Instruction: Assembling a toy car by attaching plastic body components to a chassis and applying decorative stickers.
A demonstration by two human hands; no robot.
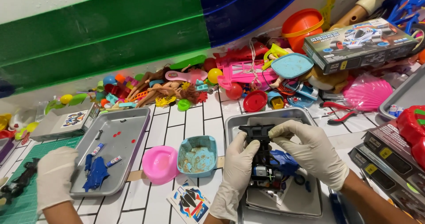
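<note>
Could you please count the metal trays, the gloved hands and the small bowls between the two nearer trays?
Metal trays: 3 (left tray, middle tray, right tray)
Gloved hands: 3 (left hand and right hand holding the black toy car; another person's hand)
Bowls: 2 (pink bowl, blue bowl)
Total: 8

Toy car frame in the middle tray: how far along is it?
Partly built, it seems. Done: the black chassis already carries parts in its middle. In hand: the left hand steadies it over the metal tray while the right hand grips its front end. Left: the blue body shell lies in the other tray, and the sticker sheet looks unused.
</note>
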